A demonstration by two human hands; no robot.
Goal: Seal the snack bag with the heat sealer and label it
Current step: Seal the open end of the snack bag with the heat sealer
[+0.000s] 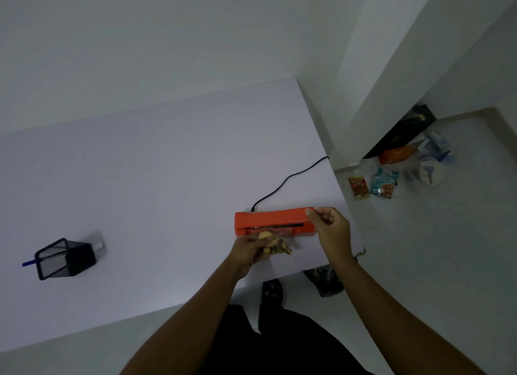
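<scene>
An orange heat sealer (268, 219) lies near the right edge of the white table (140, 178), its black cord (285, 181) running off the table's right side. A clear snack bag (275, 244) of round chips lies in front of it, its top edge inside the sealer's slot. My left hand (250, 253) holds the bag's lower left part. My right hand (330, 229) grips the sealer's right end, thumb on top of the lid.
A black mesh pen holder (65, 258) with a blue pen (29, 262) stands at the table's left. On the floor to the right lie snack packets (372, 184), an orange box (397, 155), a black box (402, 131) and plastic wrappers.
</scene>
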